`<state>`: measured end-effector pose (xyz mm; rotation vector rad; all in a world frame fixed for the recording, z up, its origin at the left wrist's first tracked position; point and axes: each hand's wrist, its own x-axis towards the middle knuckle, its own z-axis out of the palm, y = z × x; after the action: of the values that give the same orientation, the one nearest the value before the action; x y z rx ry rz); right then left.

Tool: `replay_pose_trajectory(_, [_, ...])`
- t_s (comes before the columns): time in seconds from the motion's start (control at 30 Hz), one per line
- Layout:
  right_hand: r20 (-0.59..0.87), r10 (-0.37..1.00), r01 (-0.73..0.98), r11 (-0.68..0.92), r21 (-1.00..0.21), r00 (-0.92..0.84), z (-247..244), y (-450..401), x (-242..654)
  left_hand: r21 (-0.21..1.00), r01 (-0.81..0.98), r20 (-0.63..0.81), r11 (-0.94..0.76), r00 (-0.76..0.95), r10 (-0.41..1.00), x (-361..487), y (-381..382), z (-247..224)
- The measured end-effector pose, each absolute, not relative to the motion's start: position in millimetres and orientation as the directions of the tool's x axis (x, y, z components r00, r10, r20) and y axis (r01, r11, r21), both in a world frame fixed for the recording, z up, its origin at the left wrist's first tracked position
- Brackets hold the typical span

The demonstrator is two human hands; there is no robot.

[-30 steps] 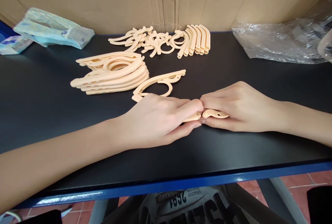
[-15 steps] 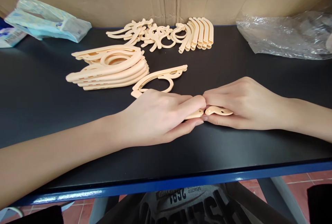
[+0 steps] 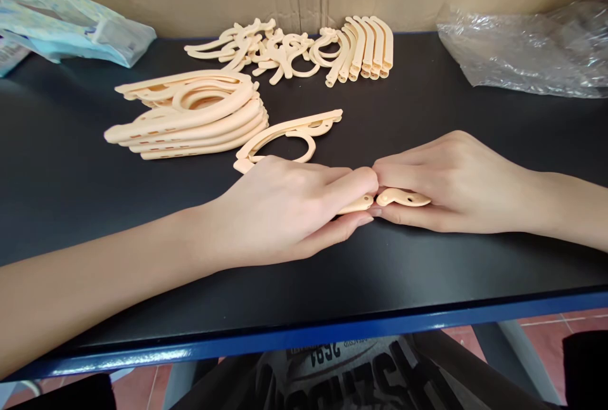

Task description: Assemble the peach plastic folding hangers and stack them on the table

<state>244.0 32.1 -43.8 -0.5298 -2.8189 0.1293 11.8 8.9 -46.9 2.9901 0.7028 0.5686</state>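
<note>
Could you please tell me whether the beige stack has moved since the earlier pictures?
No; the beige stack stays put against the black table; only the camera's view shifts.

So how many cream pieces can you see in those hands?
2: a blunt-ended piece in the left hand, and a curved piece in the right hand. The hands block the view, so more may be hidden.

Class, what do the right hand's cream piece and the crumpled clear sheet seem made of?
Cream piece in the right hand: probably smooth moulded plastic, satin, from its soft sheen. Crumpled sheet: likely thin plastic film, glossy, showing bright creases.
</note>
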Motion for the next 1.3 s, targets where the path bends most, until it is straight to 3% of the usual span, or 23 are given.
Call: replay_pose_trajectory(1.3, [0.246, 0.357, 0.342, 0.934, -0.102, -0.901, -42.6, 32.3, 244.5, 0.075, 0.458, 0.33, -0.886, 0.827, 0.455, 13.0, 9.7, -45.9])
